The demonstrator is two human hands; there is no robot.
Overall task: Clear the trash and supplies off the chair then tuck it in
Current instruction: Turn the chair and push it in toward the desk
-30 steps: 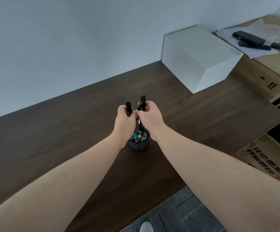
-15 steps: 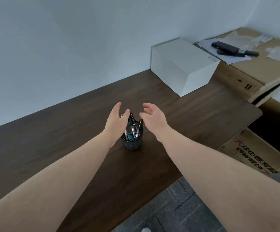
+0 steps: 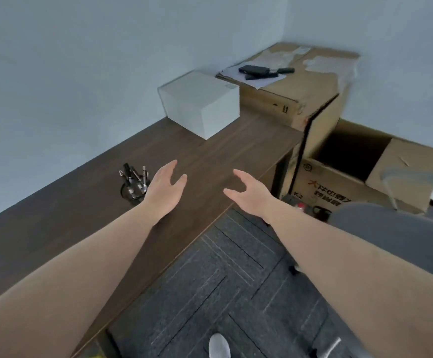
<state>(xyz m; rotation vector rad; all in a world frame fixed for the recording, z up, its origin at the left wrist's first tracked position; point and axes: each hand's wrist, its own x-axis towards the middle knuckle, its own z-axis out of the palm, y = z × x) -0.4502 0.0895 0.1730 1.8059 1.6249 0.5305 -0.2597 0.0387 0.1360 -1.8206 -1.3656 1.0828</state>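
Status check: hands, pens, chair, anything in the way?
Left hand and right hand open, empty. Pens standing in the cup on the desk. Chair at right, not tucked. Nothing seen blocking.

Dark brown wood-grain desk, white box, grey striped carpet tiles.

Looks like an office or workroom corner. Dark wood-grain desk set against a plain pale wall, w/ a mesh pen cup holding pens. Grey carpet tiles on the floor, typical office type. Grey chair at right edge. 2 cardboard boxes stacked beside the desk, 1 open, plus a white box on the desk's far end.
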